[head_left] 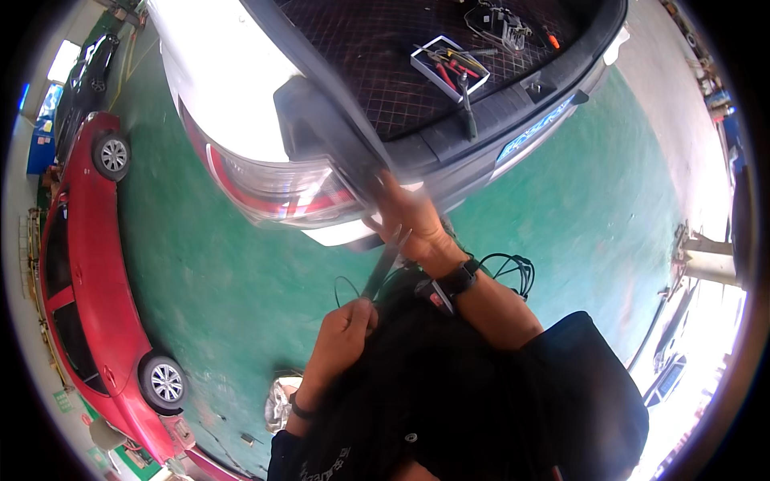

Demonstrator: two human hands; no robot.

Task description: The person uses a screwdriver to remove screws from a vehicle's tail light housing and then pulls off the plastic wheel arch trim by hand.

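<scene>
You are working at the left rear corner of the white car (216, 56), where the tail light (277, 188) meets the trunk opening; the step in hand appears to be close handwork along that seam. The fingers of your left hand (345, 333) are wrapped around a narrow dark tool (381, 272), which slants up below the bumper corner toward your right hand (413, 220). That hand is blurred beside the tail light's inner edge, its fingers seemingly part-spread; whether they grasp the dark trim (357, 128), the tool's tip or nothing, I cannot tell. As I judge it, the next move calls for a steady tip, angled away from lens and paint, with your right fingers out of its line. Mind the trunk sill (429, 148): near the middle of its length a ratchet (468, 112) lies across it, reaching over the near corner of a white tray (434, 85) of pliers. The green floor (561, 224) spreads to both sides below the bumper, giving your elbows sideways room, though looped black cable (525, 268) near your right forearm could snag.
</scene>
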